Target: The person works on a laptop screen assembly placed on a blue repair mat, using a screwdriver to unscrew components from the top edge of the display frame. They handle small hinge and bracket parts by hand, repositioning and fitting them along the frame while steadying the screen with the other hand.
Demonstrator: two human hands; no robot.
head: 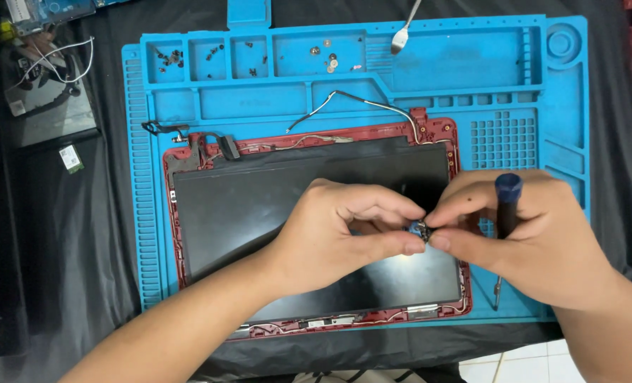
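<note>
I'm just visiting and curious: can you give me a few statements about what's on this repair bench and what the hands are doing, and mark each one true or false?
1. Both hands pinch one small part between their fingertips. True: the left hand and right hand meet on a small blue and dark part.
2. The right hand also holds a screwdriver. True: a screwdriver with a dark blue handle sits in that hand.
3. The work mat is green. False: the mat is blue.
4. The dark panel sits in a red frame. True: the dark panel lies inside a red frame.
5. The mat's top compartments hold nothing. False: small screws lie in them.
</note>
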